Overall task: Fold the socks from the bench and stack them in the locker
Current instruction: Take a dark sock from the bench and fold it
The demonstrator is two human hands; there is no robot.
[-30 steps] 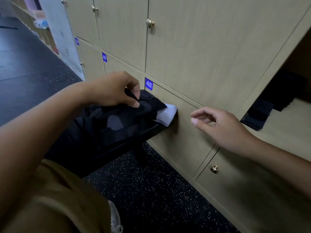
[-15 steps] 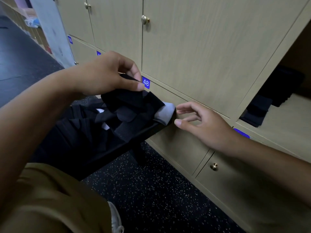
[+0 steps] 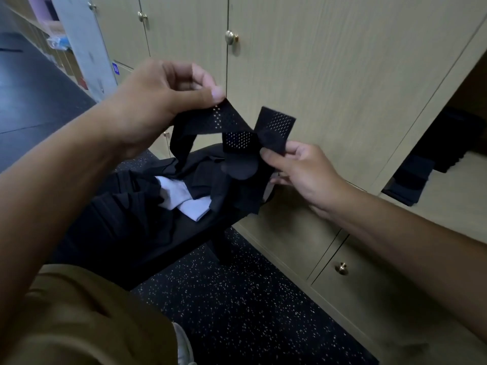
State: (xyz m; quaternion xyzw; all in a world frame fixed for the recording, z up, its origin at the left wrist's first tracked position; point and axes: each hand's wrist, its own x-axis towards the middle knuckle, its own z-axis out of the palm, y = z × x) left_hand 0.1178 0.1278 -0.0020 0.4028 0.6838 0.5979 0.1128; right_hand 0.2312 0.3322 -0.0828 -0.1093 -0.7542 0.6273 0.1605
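While a few dark folded socks [image 3: 413, 177] already sit in the open locker [image 3: 461, 196] at your right, most of the job looks unfinished. You hold a black mesh sock [image 3: 237, 133] in the air above the bench [image 3: 163, 241], in front of the closed locker doors. Your left hand [image 3: 158, 101] pinches one end of it between thumb and curled fingers, and your right hand [image 3: 297, 169] pinches the other end, thumb on top and fingers curled underneath. The sock hangs twisted between your hands, not yet laid flat or folded, so I judge you are at the start of folding this one.

On the bench below your hands lies a loose pile of black socks [image 3: 210, 180] with a white sock [image 3: 181, 198] showing in the middle of it. None of these look folded, though the dark cloth runs together and I cannot count the pieces. All of them are left to fold and carry over.

The open locker is the only container you can see into. Its folded pieces lie near the front left of the shelf, with a darker heap behind them that is too shadowed to make out. The rest of that shelf is pale bare wood. The other lockers are closed, so their contents are hidden.
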